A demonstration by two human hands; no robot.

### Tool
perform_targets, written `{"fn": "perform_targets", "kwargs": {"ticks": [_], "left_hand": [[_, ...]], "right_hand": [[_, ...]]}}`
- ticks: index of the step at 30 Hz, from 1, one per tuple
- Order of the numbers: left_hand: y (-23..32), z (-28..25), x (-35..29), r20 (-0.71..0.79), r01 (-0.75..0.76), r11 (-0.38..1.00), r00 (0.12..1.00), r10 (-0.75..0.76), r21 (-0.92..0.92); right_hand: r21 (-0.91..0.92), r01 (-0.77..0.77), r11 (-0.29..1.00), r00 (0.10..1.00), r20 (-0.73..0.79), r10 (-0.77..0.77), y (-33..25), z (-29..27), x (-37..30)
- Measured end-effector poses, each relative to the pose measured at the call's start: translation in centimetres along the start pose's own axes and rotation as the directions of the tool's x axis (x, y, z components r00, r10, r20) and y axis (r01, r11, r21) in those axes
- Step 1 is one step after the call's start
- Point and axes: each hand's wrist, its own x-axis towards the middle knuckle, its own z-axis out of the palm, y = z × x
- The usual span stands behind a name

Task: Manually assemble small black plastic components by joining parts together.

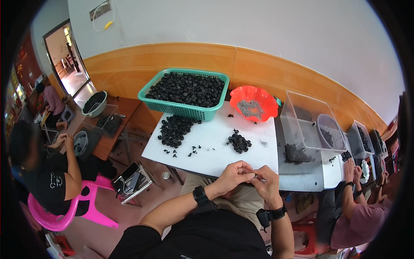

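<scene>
My left hand (pixel 234 177) and my right hand (pixel 267 184) meet just off the table's front edge, fingertips pinched together. Between them is a small dark part (pixel 255 175), mostly covered by the fingers, so its exact shape cannot be made out. Beyond my hands, a little pile of black round parts (pixel 239 143) lies on the white tabletop (pixel 202 157). Farther left spreads a larger heap of black round caps (pixel 174 131), with several tiny black pieces (pixel 169 152) scattered in front.
A green basket (pixel 207 113) full of black caps stands at the back. Right of it is a red scalloped bowl (pixel 269 111) holding small grey bits. A clear plastic bin (pixel 302 129) sits farther right. Co-workers sit at left (pixel 56 181) and right (pixel 358 220).
</scene>
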Motion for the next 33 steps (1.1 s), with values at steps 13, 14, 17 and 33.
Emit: {"fn": "perform_targets", "kwargs": {"ticks": [13, 14, 17, 33], "left_hand": [[2.6, -1.4, -1.4, -0.107, -0.131, 0.868, 0.973, 0.206, 0.479], [3.0, -1.8, -1.5, -0.124, -0.150, 0.816, 0.958, 0.260, 0.559], [4.0, -2.9, -1.2, -0.165, -0.155, 0.793, 0.938, 0.306, 0.590], [2.8, -6.2, -0.8, -0.223, -0.195, 0.888, 0.925, 0.308, 0.417]], "right_hand": [[0.191, -0.171, 0.967, 0.985, -0.003, 0.175, 0.8, 0.7, -0.8], [0.165, -0.181, 0.970, 0.983, 0.013, 0.181, 0.4, 0.5, -0.6], [0.115, -0.242, 0.963, 0.969, 0.071, 0.235, -0.5, 0.1, 0.2], [-0.048, -0.042, 0.998, 0.929, 0.365, 0.056, -7.5, 4.1, 20.3]]}}
